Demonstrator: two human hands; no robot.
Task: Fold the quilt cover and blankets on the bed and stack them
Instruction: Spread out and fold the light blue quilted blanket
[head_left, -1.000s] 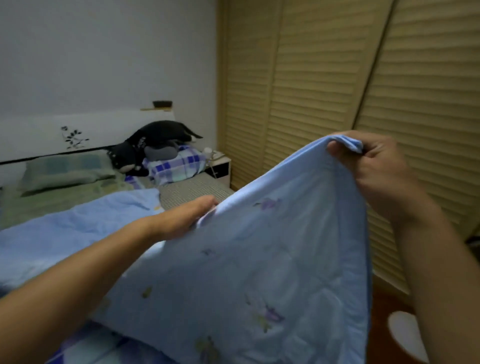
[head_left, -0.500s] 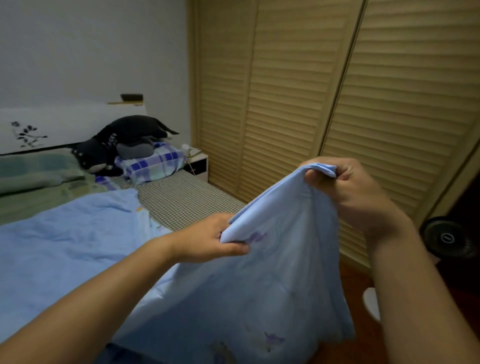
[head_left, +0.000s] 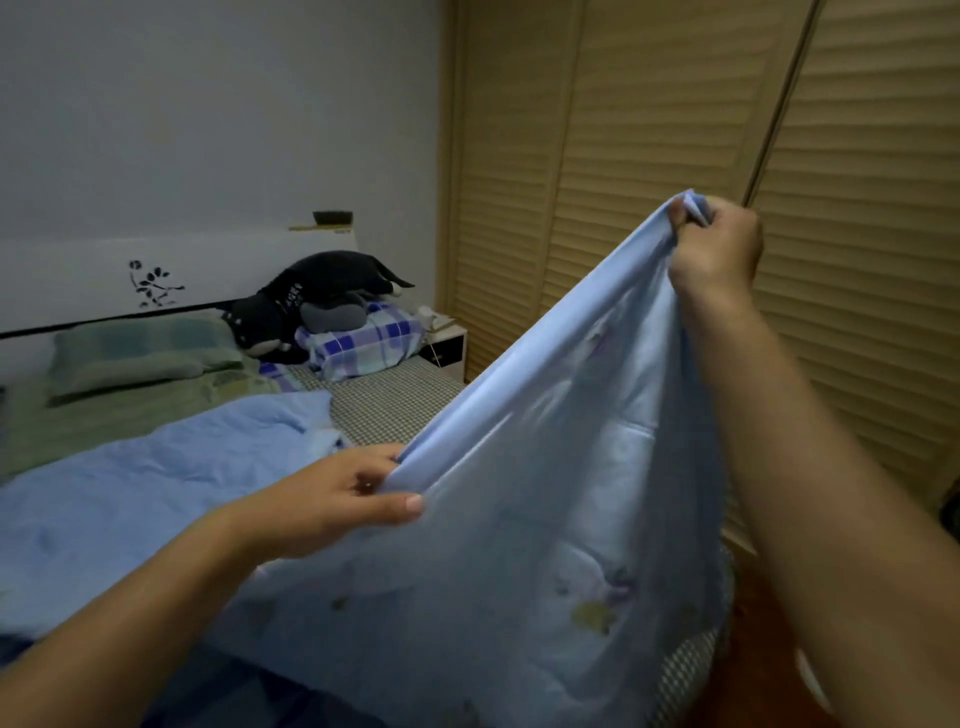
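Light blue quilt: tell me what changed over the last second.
The hands spread apart along the light blue quilt edge: right hand rose with its corner, left hand dropped lower, stretching the edge taut. Both hands kept their grip; the rest stayed on the bed.

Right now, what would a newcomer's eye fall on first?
The light blue quilt held up in the foreground: the right hand grips a corner high, the left hand pinches the edge lower. Behind, a black plush toy lies on a checked pillow at the headboard.
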